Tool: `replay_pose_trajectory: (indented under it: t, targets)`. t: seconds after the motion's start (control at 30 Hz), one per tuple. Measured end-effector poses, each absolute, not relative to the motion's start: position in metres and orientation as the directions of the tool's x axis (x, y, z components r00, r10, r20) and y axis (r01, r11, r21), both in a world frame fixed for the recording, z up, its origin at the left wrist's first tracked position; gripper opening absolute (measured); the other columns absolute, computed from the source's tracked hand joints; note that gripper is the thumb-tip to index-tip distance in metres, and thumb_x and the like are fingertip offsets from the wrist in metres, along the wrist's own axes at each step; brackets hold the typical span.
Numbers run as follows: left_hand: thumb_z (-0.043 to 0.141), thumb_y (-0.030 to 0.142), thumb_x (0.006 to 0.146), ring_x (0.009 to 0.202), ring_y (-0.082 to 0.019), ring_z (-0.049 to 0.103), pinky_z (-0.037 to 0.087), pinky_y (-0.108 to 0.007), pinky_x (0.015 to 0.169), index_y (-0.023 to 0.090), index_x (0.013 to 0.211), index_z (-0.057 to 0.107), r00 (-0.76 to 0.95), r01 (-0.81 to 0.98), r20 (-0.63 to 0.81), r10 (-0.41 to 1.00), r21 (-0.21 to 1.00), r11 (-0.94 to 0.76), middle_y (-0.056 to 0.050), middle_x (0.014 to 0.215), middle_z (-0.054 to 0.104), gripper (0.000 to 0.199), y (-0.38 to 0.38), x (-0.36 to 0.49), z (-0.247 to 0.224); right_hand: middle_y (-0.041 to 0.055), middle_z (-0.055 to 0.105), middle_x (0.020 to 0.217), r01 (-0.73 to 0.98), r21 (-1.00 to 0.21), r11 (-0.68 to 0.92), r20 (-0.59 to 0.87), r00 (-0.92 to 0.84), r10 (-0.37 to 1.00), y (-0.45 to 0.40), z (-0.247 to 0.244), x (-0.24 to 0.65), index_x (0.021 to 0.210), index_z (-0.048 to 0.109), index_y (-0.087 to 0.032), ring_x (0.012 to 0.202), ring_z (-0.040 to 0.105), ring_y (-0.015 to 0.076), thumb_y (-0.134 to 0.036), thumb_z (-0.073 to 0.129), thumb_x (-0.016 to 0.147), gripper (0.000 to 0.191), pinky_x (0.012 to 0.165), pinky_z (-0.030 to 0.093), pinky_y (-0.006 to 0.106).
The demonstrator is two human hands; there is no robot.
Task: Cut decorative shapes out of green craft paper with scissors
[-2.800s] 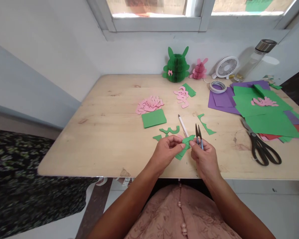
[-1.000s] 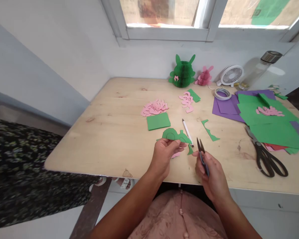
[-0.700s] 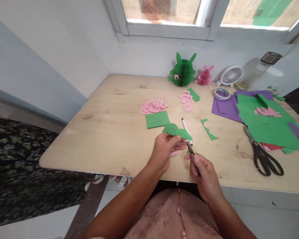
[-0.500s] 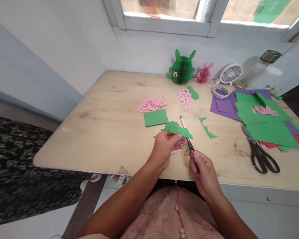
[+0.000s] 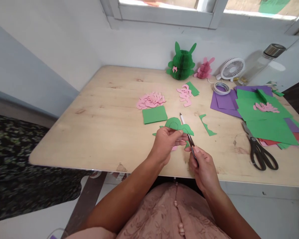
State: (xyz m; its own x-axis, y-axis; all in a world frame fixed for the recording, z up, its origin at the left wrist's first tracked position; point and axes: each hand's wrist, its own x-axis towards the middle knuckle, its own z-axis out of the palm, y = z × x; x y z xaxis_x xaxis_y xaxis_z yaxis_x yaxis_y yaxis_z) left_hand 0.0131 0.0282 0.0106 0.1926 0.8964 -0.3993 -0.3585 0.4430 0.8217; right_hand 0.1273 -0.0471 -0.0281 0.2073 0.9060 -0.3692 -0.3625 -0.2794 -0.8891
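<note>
My left hand (image 5: 168, 141) pinches a green paper piece (image 5: 174, 123) with curved outlines drawn on it and a rounded, partly cut edge. My right hand (image 5: 201, 166) grips small dark scissors (image 5: 192, 146), their blades at the right end of that paper. Beyond the hands a white pen (image 5: 182, 118) lies on the table. A folded green paper rectangle (image 5: 154, 115) rests to the left, and a thin green offcut (image 5: 206, 125) lies to the right. Bits of green and pink paper show partly under my left hand.
Pink paper cutouts (image 5: 151, 100) lie in a pile, with more pink cutouts (image 5: 184, 94) farther right. Black-handled scissors (image 5: 261, 153) lie beside stacked green sheets (image 5: 269, 129). Along the wall stand a green paper rabbit (image 5: 181, 64), a pink one (image 5: 203, 69), a fan (image 5: 231, 69) and a bottle (image 5: 261, 63).
The view has tipped slightly downward. The drawn green paper has turned a little in my left hand, and the scissors stay at its right end.
</note>
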Motion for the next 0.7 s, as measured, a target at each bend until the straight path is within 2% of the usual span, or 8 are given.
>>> replay_pose_trajectory:
  t: [0.2,0.7]
  targets:
    - [0.066,0.021,0.067,0.057,-0.014,0.065,0.053,-0.025,0.059,0.012,0.069,0.065,0.194,-0.327,-0.416,0.888,0.826,0.459,-0.007,0.064,0.070,0.009,0.0296,0.0146,0.0117,-0.0100,0.031,0.044,-0.380,-0.882,-0.279,-0.378,0.219,0.899,-0.0463,-0.0289,0.1276,0.076,0.065,-0.016,0.040,0.019,0.0050,-0.049,0.064,0.080,0.034,0.037,0.013,0.020]
    - [0.065,0.020,0.068,0.055,-0.012,0.064,0.052,-0.024,0.059,0.012,0.067,0.064,0.207,-0.333,-0.401,0.892,0.829,0.450,-0.007,0.066,0.071,0.007,0.0307,0.0178,0.0115,-0.0103,0.031,0.043,-0.393,-0.877,-0.278,-0.390,0.241,0.889,-0.0441,-0.0327,0.1289,0.077,0.066,-0.015,0.040,0.018,0.0056,-0.050,0.064,0.080,0.035,0.040,0.012,0.022]
